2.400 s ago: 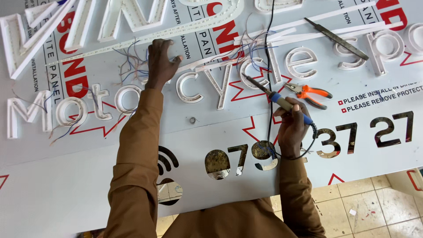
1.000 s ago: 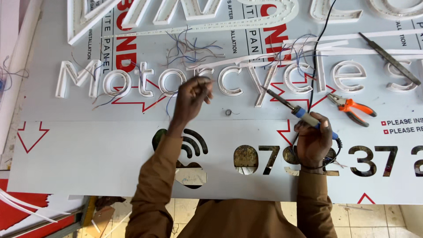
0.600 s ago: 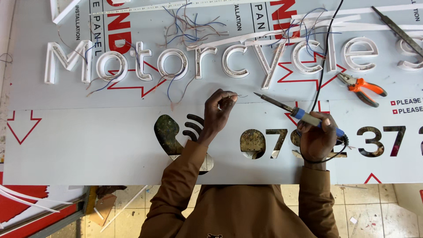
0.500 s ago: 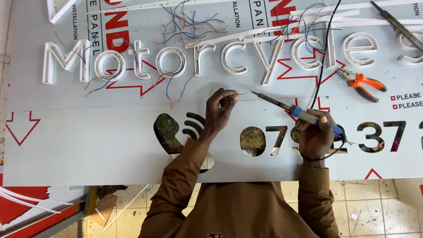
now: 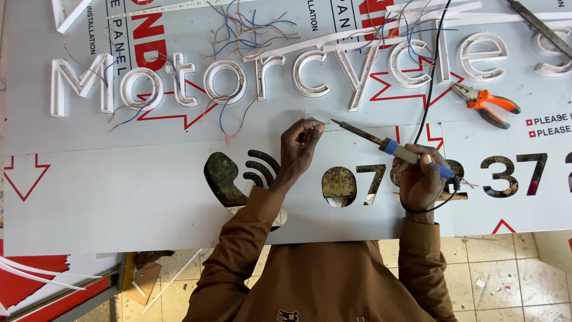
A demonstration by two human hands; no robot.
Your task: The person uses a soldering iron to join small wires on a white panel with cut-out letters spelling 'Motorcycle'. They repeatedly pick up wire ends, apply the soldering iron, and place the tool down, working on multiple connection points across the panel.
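My right hand (image 5: 420,179) grips a soldering iron (image 5: 390,146) with a blue handle, its metal tip aimed left toward my left hand. My left hand (image 5: 301,146) pinches thin wire ends (image 5: 320,122) just left of the iron's tip, over a large white sign panel (image 5: 119,197). A black cord (image 5: 432,65) runs from the iron up across the panel. White raised channel letters (image 5: 226,80) stand in a row beyond both hands, with thin red and blue wires (image 5: 250,27) trailing from them.
Orange-handled pliers (image 5: 485,104) lie on the panel at the right. A phone-shaped cut-out (image 5: 223,176) and digit cut-outs (image 5: 512,173) pierce the panel near my hands. Tiled floor (image 5: 512,280) shows below; red-and-white sheet scraps (image 5: 36,286) lie at the lower left.
My left hand came back from the far letters to the panel in front of me, holding wire ends. The soldering iron's tip has moved in close to those ends.
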